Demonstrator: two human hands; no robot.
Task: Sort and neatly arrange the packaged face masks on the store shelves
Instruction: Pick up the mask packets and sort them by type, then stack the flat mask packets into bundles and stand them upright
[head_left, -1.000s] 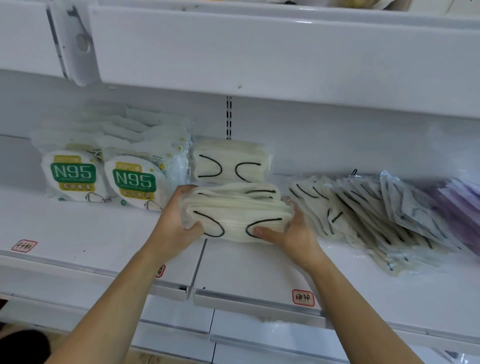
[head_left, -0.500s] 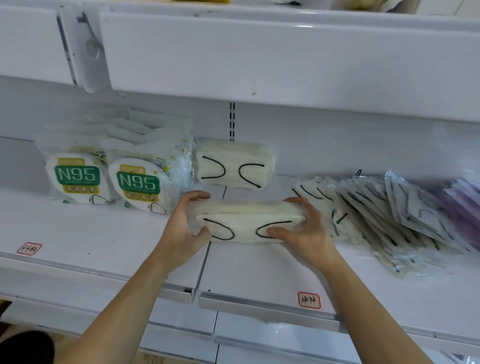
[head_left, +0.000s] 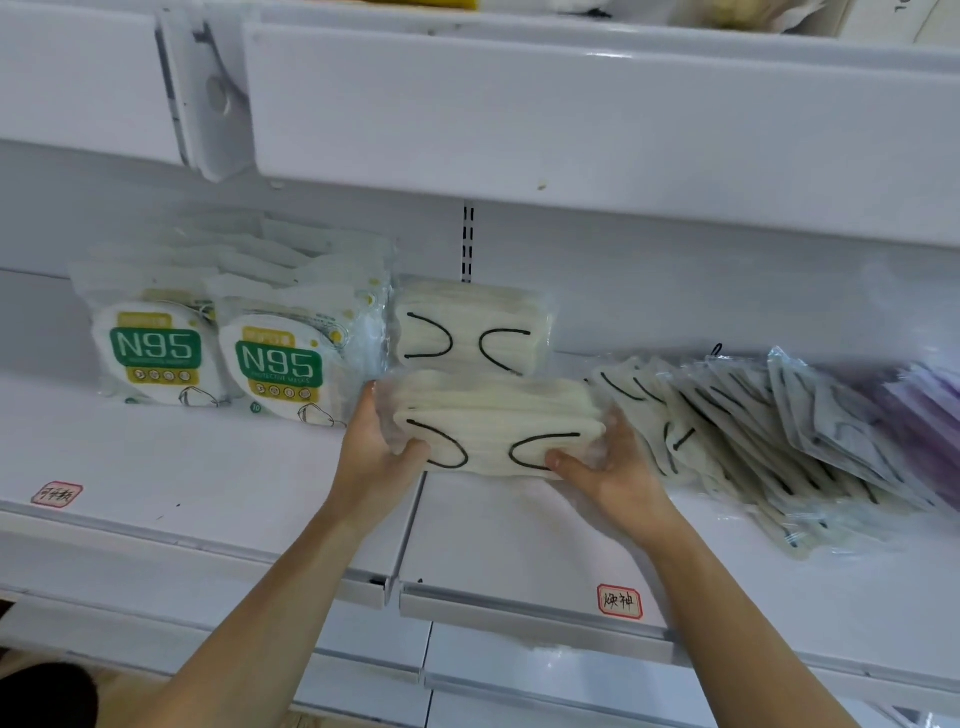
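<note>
Two hands are gripping one cream mask bundle (head_left: 496, 426) on the shelf (head_left: 519, 530), left hand (head_left: 374, 452) and right hand (head_left: 618, 467) fingers closing on its ends, its long axis lying left-right. Behind, a second bundle (head_left: 470, 327) is standing beside two N95 packs (head_left: 218, 353).

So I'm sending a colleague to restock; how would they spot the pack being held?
On the middle shelf, right of the N95 packs, both hands grip a cream mask pack. Unlike its twin standing behind, it is at the front.
</note>
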